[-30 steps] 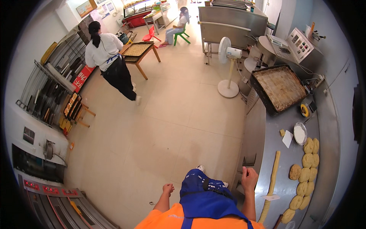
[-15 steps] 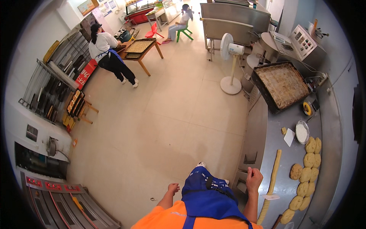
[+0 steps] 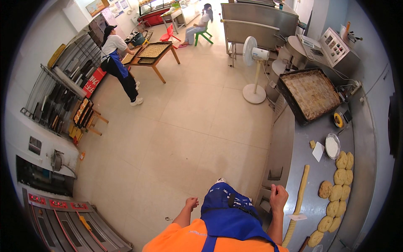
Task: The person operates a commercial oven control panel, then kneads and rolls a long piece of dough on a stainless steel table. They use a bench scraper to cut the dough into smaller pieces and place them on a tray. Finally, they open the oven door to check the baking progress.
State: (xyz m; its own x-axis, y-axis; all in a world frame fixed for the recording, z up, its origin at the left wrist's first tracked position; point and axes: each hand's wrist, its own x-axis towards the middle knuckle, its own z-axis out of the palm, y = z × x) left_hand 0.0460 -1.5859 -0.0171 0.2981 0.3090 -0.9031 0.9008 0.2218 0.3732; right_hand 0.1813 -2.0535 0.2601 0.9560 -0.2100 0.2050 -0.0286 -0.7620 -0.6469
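My left hand (image 3: 192, 203) hangs beside my blue apron (image 3: 231, 214) over the floor, its fingers curled in with nothing seen in them. Next to the steel worktable's near edge, my right hand (image 3: 278, 198) is closed in a loose fist, thumb uppermost, and looks empty. It is nearest to a long dough rope (image 3: 301, 189) lying on the worktable (image 3: 312, 185). The rope's near end is marked into slices, and a white dough scraper (image 3: 297, 217) lies across it. Several round dough pieces (image 3: 337, 192) line the right side, with a rougher, browner lump (image 3: 325, 189) beside them.
Farther along the worktable are a bowl of white powder (image 3: 332, 146), a white card-like scraper (image 3: 318, 151) and a large dark tray (image 3: 310, 94). A fan (image 3: 255, 80) stands on the floor. Ovens (image 3: 71, 222) and racks line the left. A co-worker (image 3: 116, 63) stands at a wooden table (image 3: 156, 63).
The co-worker has stepped and turned toward the wooden table, an arm now reaching to a tray there. My left hand has risen slightly; my right hand has barely moved.
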